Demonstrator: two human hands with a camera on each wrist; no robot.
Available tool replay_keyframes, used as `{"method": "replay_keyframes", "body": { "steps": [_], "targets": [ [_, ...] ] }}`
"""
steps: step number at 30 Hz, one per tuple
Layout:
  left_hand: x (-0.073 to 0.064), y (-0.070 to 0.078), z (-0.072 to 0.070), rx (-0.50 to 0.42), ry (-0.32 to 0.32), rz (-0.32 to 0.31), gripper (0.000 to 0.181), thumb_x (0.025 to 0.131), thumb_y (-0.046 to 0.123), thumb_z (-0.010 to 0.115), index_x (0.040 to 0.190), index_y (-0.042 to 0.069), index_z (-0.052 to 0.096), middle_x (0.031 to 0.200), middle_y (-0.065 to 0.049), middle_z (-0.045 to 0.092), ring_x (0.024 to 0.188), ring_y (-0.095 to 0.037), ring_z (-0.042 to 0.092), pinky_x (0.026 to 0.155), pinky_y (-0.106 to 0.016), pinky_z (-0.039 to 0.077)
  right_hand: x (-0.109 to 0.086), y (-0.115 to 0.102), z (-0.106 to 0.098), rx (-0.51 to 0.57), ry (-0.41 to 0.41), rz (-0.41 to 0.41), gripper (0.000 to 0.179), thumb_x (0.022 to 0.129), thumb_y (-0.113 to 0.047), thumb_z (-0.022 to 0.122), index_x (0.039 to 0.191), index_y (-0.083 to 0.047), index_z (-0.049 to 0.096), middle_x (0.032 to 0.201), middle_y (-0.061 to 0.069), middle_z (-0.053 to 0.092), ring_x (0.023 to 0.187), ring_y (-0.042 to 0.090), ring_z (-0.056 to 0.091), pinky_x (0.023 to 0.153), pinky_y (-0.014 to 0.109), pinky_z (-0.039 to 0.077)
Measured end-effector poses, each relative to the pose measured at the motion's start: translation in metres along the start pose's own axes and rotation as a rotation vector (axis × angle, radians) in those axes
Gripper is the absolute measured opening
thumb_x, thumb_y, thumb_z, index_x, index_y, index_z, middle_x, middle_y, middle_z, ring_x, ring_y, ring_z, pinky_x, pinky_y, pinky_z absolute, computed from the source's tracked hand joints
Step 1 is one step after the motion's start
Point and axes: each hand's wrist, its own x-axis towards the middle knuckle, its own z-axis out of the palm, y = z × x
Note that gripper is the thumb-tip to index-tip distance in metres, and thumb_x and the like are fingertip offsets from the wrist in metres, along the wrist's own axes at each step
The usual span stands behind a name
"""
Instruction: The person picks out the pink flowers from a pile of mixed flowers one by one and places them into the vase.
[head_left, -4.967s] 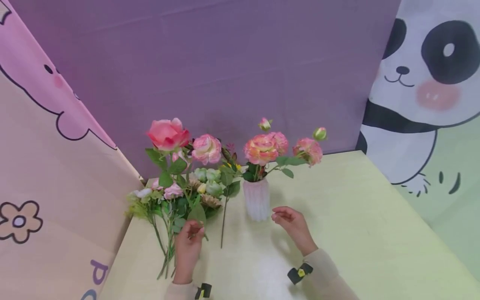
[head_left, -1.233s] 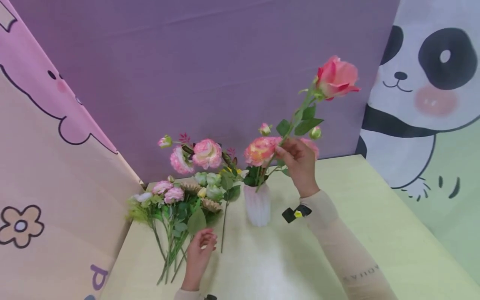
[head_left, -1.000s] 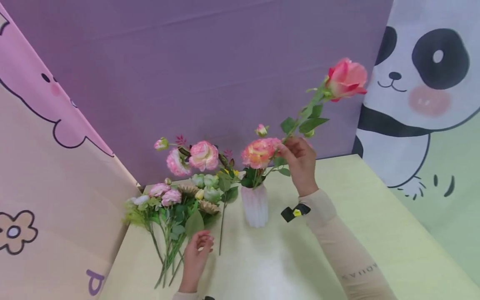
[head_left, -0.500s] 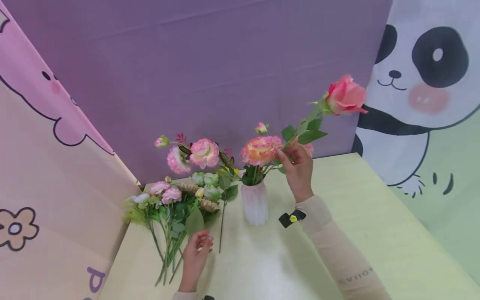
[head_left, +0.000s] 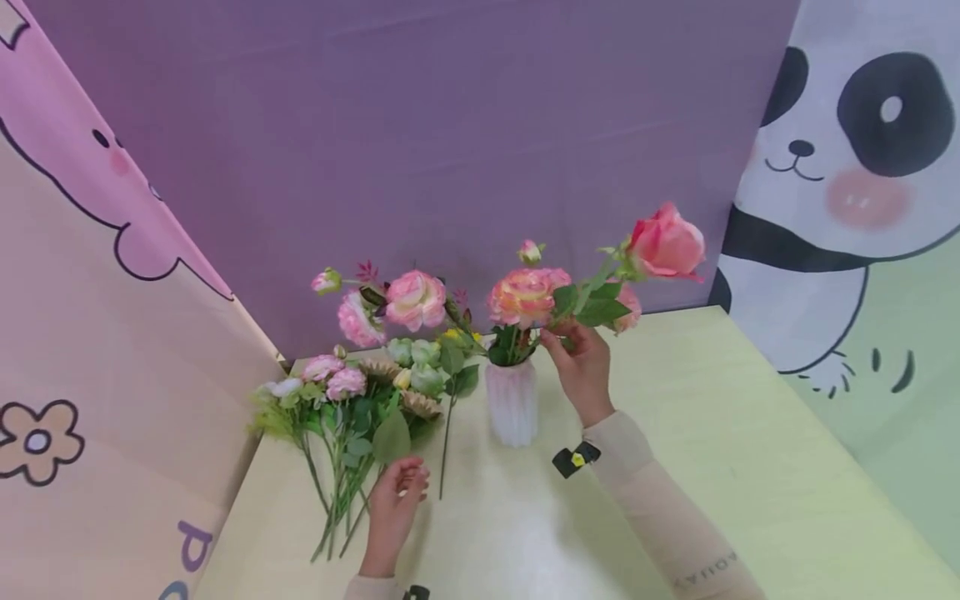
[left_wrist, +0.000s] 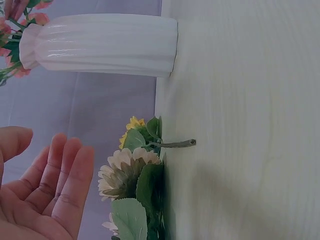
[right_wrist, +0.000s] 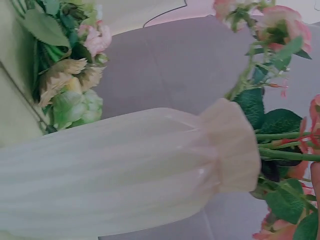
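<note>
My right hand pinches the green stem of a large coral-pink rose just above the rim of a ribbed white-and-pink vase. The rose leans to the right, and in the right wrist view green stems run into the vase mouth. Pink-orange peonies with a small bud stand in the vase too. My left hand is held over the table, palm up with relaxed fingers and nothing in it, beside the lower stems of a bunch of flowers.
On the left of the table lies the bunch, with pink flowers, green blooms and beige sunflowers. A single bare stem lies between bunch and vase. Behind stands a purple backdrop, with a panda-printed panel at right.
The right hand has taken the coral rose from the left side to the vase. Over the last second rose and hand have come down toward the rim. The left hand has stayed nearly still.
</note>
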Motion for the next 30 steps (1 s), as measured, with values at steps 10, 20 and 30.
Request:
{"method": "replay_keyframes", "body": {
  "steps": [10,20,30],
  "targets": [
    [-0.013,0.032,0.001,0.013,-0.021,0.039,0.019,0.092,0.003,0.056,0.108,-0.008,0.056,0.095,-0.021,0.063,0.077,-0.014,0.061,0.069,-0.021,0.055,-0.005,0.009,0.002,0.029,-0.058,-0.086,0.024,0.077,0.017,0.065,0.1,0.018,0.058,0.093,0.032,0.061,0.085,0.002,0.062,0.078,0.025,0.055],
    [-0.01,0.023,0.002,0.016,-0.032,0.008,0.02,0.093,0.003,0.055,0.109,-0.009,0.055,0.096,-0.021,0.063,0.077,-0.013,0.06,0.069,-0.022,0.055,-0.007,0.004,0.001,-0.05,-0.123,-0.028,0.028,0.078,0.012,0.068,0.103,0.013,0.057,0.095,0.027,0.063,0.089,0.013,0.063,0.081,0.038,0.055],
    [-0.001,-0.009,0.006,0.001,-0.029,0.033,0.025,0.092,0.01,0.059,0.111,-0.007,0.056,0.095,-0.015,0.063,0.079,-0.017,0.061,0.069,-0.022,0.055,-0.008,-0.008,-0.007,0.08,-0.019,0.048,0.026,0.082,0.008,0.066,0.104,0.012,0.055,0.089,0.003,0.066,0.076,0.001,0.06,0.064,0.014,0.05]
  ]
}}
